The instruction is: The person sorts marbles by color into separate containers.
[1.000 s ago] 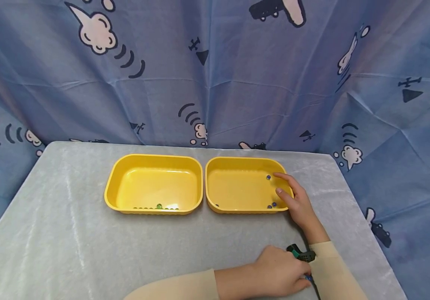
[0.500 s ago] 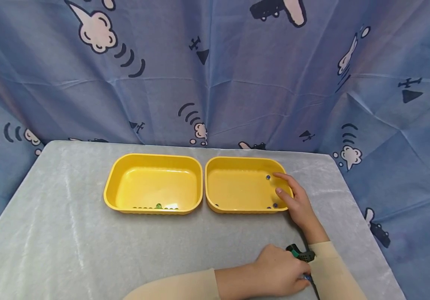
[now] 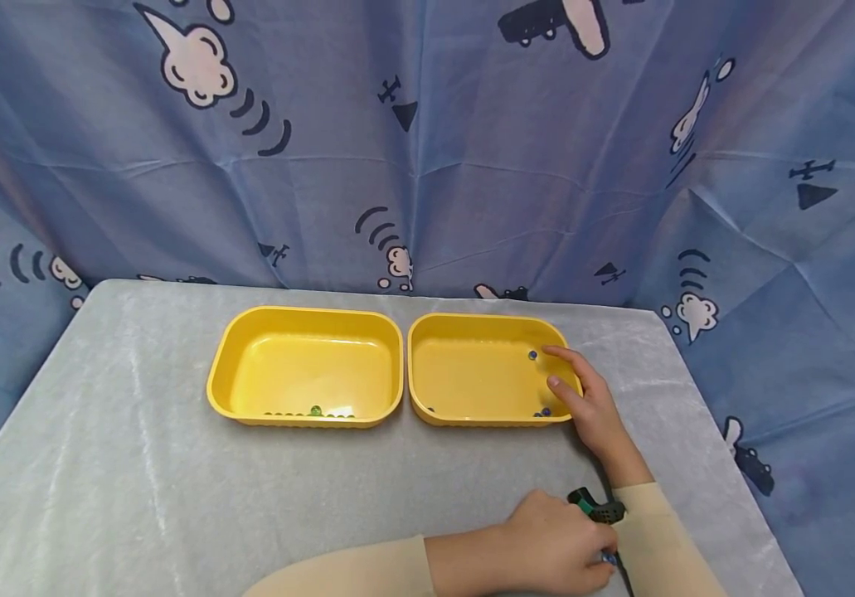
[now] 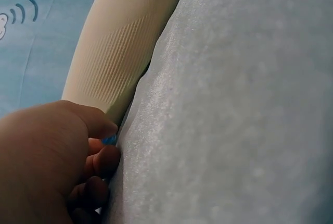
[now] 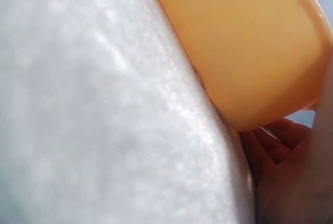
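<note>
My right hand (image 3: 595, 406) holds the right end of the right yellow tub (image 3: 487, 419). Its thumb and a finger reach over the rim, and in the right wrist view other fingers lie outside against the wall. A few blue marbles (image 3: 533, 355) lie inside near that hand. My left hand (image 3: 557, 543) is low, beside the right sleeve (image 3: 662, 531). A blue marble (image 3: 609, 558) shows at its fingertips; in the left wrist view this blue marble (image 4: 109, 139) sits between thumb and finger, mostly hidden.
A left yellow tub (image 3: 293, 421) stands close beside the right one, with several green marbles (image 3: 316, 410) along its near wall. Both are on a grey cloth-covered table (image 3: 211, 497). A patterned blue curtain (image 3: 472, 207) hangs behind. A dark strap (image 3: 597, 507) is at the right wrist.
The blue marbles near the front right corner of the right tub have shifted slightly. Both hands stay almost in place, and the blue marble at the left fingertips shows a little more.
</note>
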A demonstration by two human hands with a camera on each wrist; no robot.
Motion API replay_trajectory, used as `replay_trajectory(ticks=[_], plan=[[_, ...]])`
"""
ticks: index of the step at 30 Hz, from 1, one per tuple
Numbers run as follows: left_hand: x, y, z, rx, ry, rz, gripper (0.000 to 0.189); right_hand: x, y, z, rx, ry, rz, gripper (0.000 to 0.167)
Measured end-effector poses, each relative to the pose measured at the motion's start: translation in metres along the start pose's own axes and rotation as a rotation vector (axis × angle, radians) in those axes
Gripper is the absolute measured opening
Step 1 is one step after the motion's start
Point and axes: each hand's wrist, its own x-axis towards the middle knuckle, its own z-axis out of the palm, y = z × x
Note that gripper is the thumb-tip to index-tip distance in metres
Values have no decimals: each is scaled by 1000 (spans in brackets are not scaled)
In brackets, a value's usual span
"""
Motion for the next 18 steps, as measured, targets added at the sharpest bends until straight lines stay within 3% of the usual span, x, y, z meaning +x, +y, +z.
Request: replay_trajectory(ticks=[6,12,18], plan=[[0,-1,-2,-27,19,0,14,0,0,0,8,1,-7,45],[2,-1,-8,-126,-39,-4,12,-1,0,-1,3,8,-37,44],[3,3,-16,-136,-101,18,14,-1,1,0,8,7,-37,44]])
